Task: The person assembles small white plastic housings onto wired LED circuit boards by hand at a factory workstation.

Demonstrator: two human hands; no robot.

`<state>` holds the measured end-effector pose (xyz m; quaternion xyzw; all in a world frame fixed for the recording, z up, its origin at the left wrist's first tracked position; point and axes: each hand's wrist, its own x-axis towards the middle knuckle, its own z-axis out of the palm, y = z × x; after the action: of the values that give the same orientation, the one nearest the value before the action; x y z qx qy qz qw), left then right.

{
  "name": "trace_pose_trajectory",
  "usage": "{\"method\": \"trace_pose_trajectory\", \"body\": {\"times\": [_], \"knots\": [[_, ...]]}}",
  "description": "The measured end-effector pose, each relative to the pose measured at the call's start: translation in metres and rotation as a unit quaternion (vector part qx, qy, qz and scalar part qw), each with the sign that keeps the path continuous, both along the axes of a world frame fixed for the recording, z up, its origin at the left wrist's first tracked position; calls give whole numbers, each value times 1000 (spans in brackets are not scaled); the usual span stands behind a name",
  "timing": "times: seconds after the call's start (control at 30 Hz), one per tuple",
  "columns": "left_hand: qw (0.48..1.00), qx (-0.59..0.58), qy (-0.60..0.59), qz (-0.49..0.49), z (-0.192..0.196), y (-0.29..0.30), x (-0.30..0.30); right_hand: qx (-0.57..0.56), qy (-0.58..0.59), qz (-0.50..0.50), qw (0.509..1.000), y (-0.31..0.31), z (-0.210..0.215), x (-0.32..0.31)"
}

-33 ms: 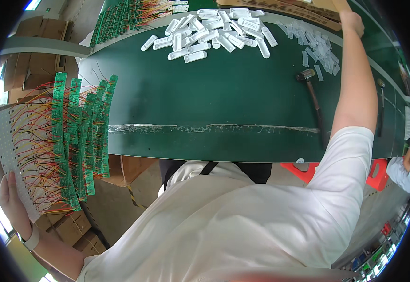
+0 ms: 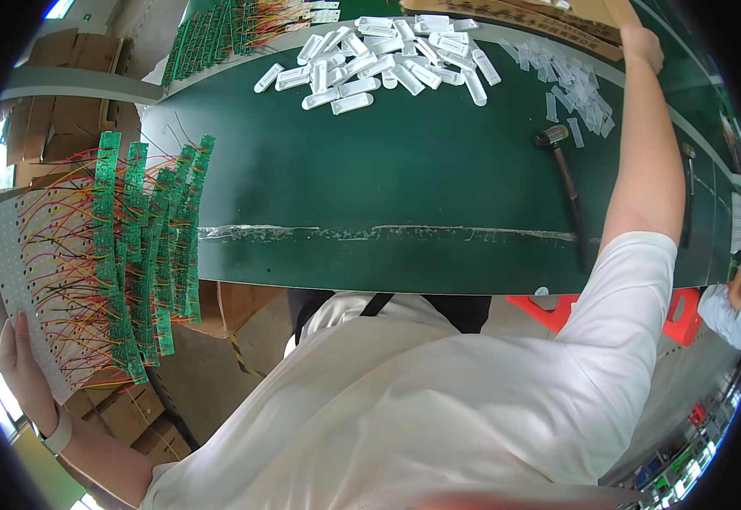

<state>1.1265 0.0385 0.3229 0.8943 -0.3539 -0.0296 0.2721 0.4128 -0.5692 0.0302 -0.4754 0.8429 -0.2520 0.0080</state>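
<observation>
White short-sleeved shirt, pale wristband

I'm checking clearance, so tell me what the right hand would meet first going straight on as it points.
Most likely the cardboard box at the upper right: the right hand is at its right end and appears to touch it, though depth is hard to judge here.

The cardboard box and right hand have shifted slightly rightward.

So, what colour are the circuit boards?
The circuit boards are green, best seen in the head view.
</observation>
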Motion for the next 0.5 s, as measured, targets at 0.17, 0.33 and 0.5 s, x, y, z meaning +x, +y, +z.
{"method": "trace_pose_trajectory", "body": {"times": [0.17,0.33,0.5], "knots": [[998,-10,59,15,2,-10,-14,35,70,-49,996,8,11,-53],[998,-13,66,15,8,-13,-21,79,-39,-80,993,3,16,-133],[999,44,-9,-2,8,-15,-33,-82,-275,-42,957,-5,-13,-185]]}}
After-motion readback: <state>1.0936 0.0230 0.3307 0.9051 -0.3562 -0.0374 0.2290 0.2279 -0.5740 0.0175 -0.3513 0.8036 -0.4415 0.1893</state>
